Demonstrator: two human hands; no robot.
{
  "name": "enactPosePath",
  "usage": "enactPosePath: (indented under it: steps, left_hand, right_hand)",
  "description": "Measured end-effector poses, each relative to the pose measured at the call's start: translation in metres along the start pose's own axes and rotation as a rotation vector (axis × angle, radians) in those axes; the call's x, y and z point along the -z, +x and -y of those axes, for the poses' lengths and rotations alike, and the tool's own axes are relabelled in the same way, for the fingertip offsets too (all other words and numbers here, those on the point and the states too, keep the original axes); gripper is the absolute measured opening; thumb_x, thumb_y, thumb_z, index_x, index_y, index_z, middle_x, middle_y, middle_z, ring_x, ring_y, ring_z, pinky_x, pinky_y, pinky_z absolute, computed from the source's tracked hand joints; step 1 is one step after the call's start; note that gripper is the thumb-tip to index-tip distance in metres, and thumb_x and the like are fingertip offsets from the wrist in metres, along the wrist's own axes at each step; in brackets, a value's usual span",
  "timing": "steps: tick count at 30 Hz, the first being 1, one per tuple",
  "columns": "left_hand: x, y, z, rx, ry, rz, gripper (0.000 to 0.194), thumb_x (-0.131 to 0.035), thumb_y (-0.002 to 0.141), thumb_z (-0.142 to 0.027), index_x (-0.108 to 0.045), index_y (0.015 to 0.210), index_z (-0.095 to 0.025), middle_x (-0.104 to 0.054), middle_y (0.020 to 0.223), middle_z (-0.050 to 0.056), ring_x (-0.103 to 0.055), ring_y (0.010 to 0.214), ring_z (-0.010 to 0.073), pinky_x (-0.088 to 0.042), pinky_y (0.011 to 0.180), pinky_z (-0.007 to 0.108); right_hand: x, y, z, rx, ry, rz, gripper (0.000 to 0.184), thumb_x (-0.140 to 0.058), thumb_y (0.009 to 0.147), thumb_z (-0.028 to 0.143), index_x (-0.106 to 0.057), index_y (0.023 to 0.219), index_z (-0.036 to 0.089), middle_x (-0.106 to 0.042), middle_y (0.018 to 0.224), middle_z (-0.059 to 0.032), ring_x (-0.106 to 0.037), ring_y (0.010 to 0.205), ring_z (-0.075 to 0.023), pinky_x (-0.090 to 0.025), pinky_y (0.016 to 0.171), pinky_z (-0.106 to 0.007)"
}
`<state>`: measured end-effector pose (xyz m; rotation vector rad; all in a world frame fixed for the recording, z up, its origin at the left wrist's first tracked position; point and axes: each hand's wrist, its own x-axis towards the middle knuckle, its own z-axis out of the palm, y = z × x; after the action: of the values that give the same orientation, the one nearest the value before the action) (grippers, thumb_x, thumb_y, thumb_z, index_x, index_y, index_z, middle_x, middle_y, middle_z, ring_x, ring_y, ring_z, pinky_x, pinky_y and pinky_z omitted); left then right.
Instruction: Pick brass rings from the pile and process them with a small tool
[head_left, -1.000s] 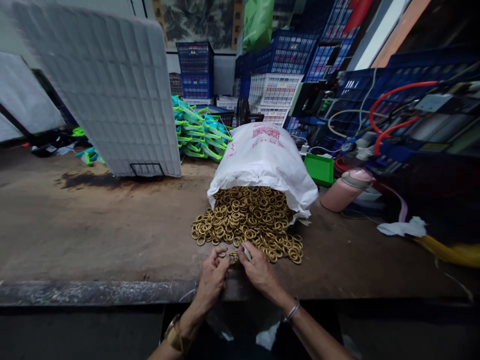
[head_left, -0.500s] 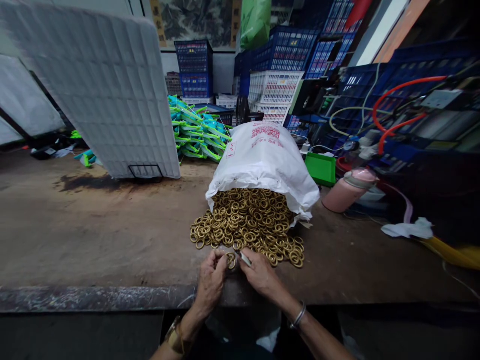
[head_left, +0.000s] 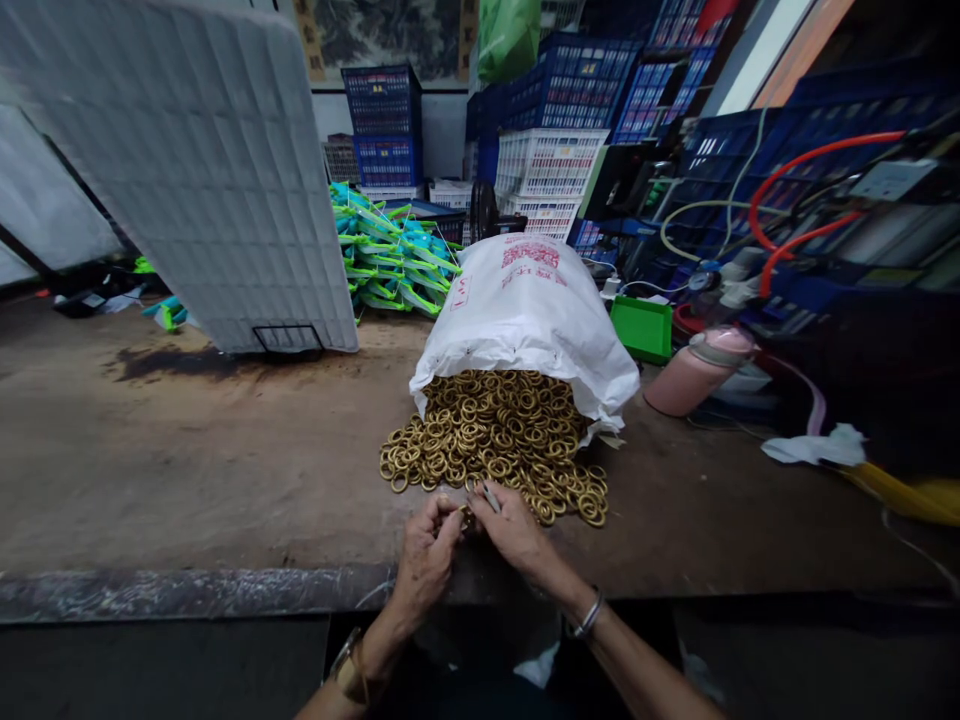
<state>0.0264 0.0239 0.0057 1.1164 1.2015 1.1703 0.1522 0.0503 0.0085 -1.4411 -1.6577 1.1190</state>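
L hand fingers pinched on brass ring, mostly hidden; R hand fingers curled rnd pale tool, tip unclr.

Dim light, deep shadow at right, wide-angle smear toward edges

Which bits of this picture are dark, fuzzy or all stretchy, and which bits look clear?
Head view: it's very dark below the table's front edge; head view, far right: the yellow thing looks smeared; head view, upper left: the whitish panel seems stretched towards the corner; head view, middle: the brass-coloured rings look clearer.
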Motion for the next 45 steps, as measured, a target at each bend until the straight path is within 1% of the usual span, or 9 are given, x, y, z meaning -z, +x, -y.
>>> enactPosePath:
  steps: [3,7,12,17,20,22,26,37,45]
  left_hand:
    - [0.0,0.0,0.0,0.086,-0.032,0.009,0.019,-0.055,0.073,-0.036,-0.05,0.07,-0.017,-0.043,0.052,-0.007,-0.035,0.042,0.0053,-0.028,0.041,0.017]
    - [0.003,-0.001,0.001,0.237,-0.114,0.125,0.029,-0.053,0.072,-0.046,-0.047,0.071,-0.018,-0.042,0.048,-0.008,-0.029,0.034,0.0031,-0.021,0.034,0.016]
    - [0.004,-0.004,0.004,0.271,-0.282,0.175,0.029,-0.055,0.072,-0.046,-0.045,0.072,-0.018,-0.045,0.054,-0.008,-0.031,0.036,0.002,-0.02,0.034,0.014]
    - [0.004,-0.006,0.001,0.246,-0.249,0.138,0.026,-0.055,0.073,-0.042,-0.045,0.075,-0.018,-0.047,0.056,-0.007,-0.032,0.038,0.0021,-0.022,0.034,0.013]
    - [0.003,-0.006,0.0,0.234,-0.239,0.139,0.026,-0.055,0.074,-0.042,-0.044,0.075,-0.019,-0.045,0.053,-0.008,-0.03,0.036,0.0019,-0.021,0.034,0.014]
    - [0.002,-0.005,0.001,0.228,-0.242,0.146,0.027,-0.054,0.074,-0.043,-0.043,0.075,-0.019,-0.042,0.052,-0.009,-0.028,0.035,0.0018,-0.019,0.034,0.014]
    - [-0.001,-0.004,0.006,0.18,-0.241,0.115,0.029,-0.057,0.071,-0.044,-0.042,0.071,-0.019,-0.041,0.051,-0.009,-0.029,0.037,0.0022,-0.021,0.036,0.015]
    - [-0.002,-0.006,-0.001,0.16,-0.18,0.087,0.032,-0.056,0.071,-0.046,-0.04,0.068,-0.019,-0.043,0.052,-0.008,-0.031,0.038,0.0024,-0.023,0.037,0.015]
    - [0.003,-0.008,0.006,0.126,-0.171,0.109,0.031,-0.056,0.072,-0.046,-0.043,0.07,-0.018,-0.045,0.053,-0.007,-0.032,0.038,0.002,-0.023,0.036,0.014]
  right_hand:
    - [-0.001,-0.001,0.0,0.015,-0.04,-0.022,0.024,-0.044,0.076,0.033,-0.041,0.058,0.018,-0.037,0.054,0.0064,-0.034,0.053,-0.0079,-0.028,0.049,-0.019]
    - [-0.001,-0.001,0.002,0.026,-0.054,-0.016,0.022,-0.045,0.076,0.034,-0.045,0.061,0.018,-0.04,0.056,0.0058,-0.037,0.055,-0.0083,-0.03,0.052,-0.019]
    - [0.002,-0.002,0.004,0.046,-0.014,0.02,0.025,-0.04,0.079,0.036,-0.045,0.062,0.018,-0.043,0.057,0.0044,-0.039,0.056,-0.0094,-0.031,0.053,-0.02]
    - [0.008,-0.008,0.0,0.077,-0.204,-0.048,0.02,-0.036,0.081,0.026,-0.043,0.063,0.019,-0.043,0.056,0.0036,-0.038,0.053,-0.0102,-0.028,0.052,-0.021]
    - [0.009,-0.014,0.0,0.174,-0.392,0.008,0.012,-0.037,0.073,0.013,-0.045,0.066,0.019,-0.047,0.057,0.0027,-0.04,0.053,-0.0105,-0.025,0.053,-0.021]
    - [0.007,-0.018,0.002,0.218,-0.472,0.036,0.016,-0.037,0.068,0.007,-0.047,0.068,0.02,-0.051,0.06,0.0015,-0.042,0.055,-0.011,-0.025,0.053,-0.022]
    - [0.005,-0.02,0.004,0.208,-0.583,0.064,0.021,-0.037,0.061,0.005,-0.048,0.072,0.019,-0.055,0.063,0.0,-0.044,0.056,-0.0121,-0.024,0.053,-0.023]
    - [0.003,-0.022,0.005,0.221,-0.677,0.035,0.024,-0.036,0.067,0.005,-0.05,0.081,0.018,-0.059,0.069,-0.002,-0.047,0.059,-0.0127,-0.021,0.054,-0.025]
    - [0.006,-0.017,0.008,0.164,-0.625,0.18,0.023,-0.038,0.067,0.005,-0.051,0.081,0.018,-0.06,0.07,-0.0023,-0.047,0.059,-0.0123,-0.024,0.055,-0.023]
